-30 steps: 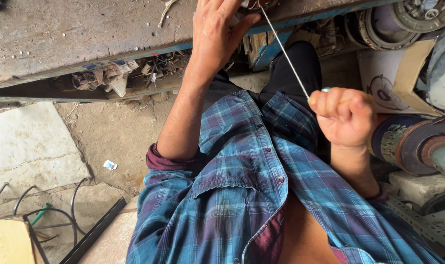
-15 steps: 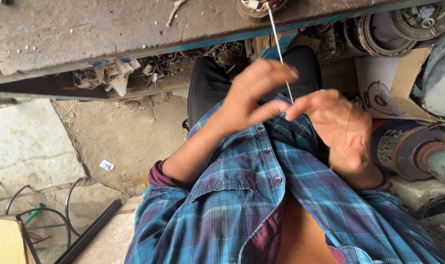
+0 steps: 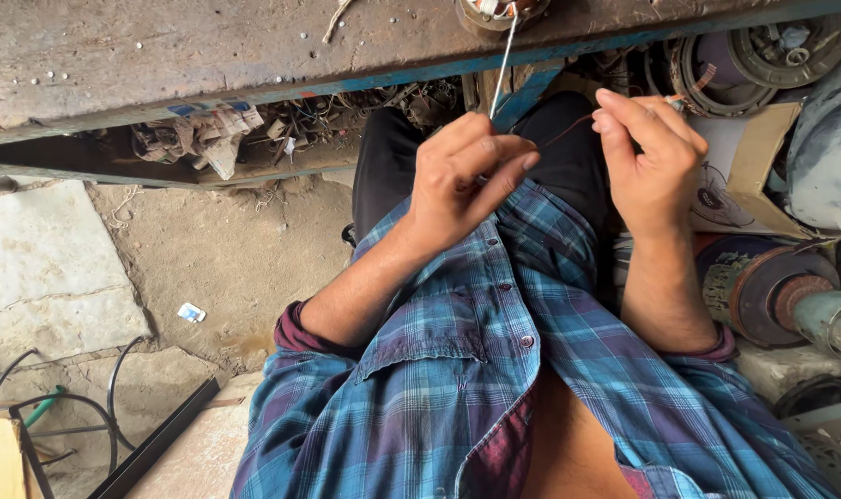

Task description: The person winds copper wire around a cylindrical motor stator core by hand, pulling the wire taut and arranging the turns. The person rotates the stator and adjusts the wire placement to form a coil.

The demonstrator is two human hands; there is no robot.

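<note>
A thin pale strand [image 3: 502, 65] runs down from a round wound coil [image 3: 494, 9] on the edge of the worn workbench [image 3: 162, 55]. My left hand [image 3: 462, 180] is closed around the strand's lower end, above my lap. My right hand [image 3: 651, 157] is raised beside it, with its fingertips pinching a fine reddish wire [image 3: 568, 129] that stretches across towards my left hand. I cannot tell whether the pale strand and the reddish wire are one piece. My blue plaid shirt [image 3: 494, 388] fills the lower view.
Motor parts lie at my right: a rusty rotor with a shaft [image 3: 780, 296] and round housings [image 3: 762, 55]. Scraps and wires sit under the bench [image 3: 217, 139]. On the left are a stone floor [image 3: 42, 268], black cables [image 3: 69, 407] and a dark bar [image 3: 157, 444].
My left hand came down from the coil on the bench to the strand in front of me. My right hand opened from a fist pulling the strand and rose to a fingertip pinch.
</note>
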